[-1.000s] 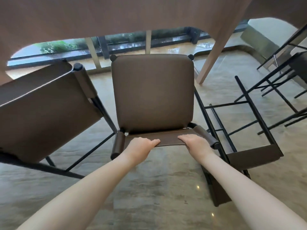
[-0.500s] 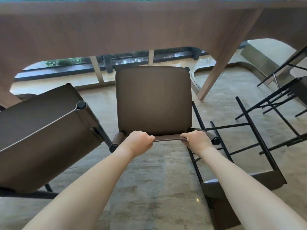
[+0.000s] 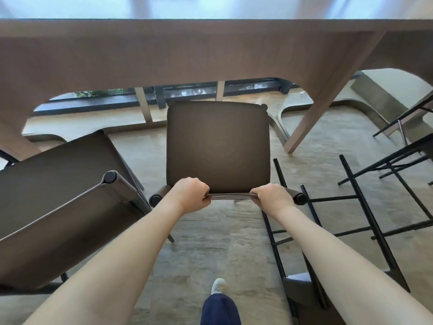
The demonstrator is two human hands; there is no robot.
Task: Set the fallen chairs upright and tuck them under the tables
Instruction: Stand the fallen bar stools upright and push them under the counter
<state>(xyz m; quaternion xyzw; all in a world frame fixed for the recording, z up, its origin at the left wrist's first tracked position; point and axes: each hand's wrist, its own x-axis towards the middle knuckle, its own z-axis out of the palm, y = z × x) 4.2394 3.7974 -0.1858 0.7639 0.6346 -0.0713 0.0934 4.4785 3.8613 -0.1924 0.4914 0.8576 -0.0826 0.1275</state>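
Since a second ago, brown chair (image 3: 217,146) has advanced under wooden table (image 3: 187,55), seat now partly beneath its edge. Left hand (image 3: 191,194) and right hand (image 3: 271,198) both clamped on backrest top. Fallen chair (image 3: 328,231) lies just right.

table (image 3: 210,50): top surface out of view, ends cut off at 9 and 3 o'clock. held chair (image 3: 216,146): legs hidden beneath seat. fallen chair (image 3: 365,231): backrest cut off at 5 o'clock.
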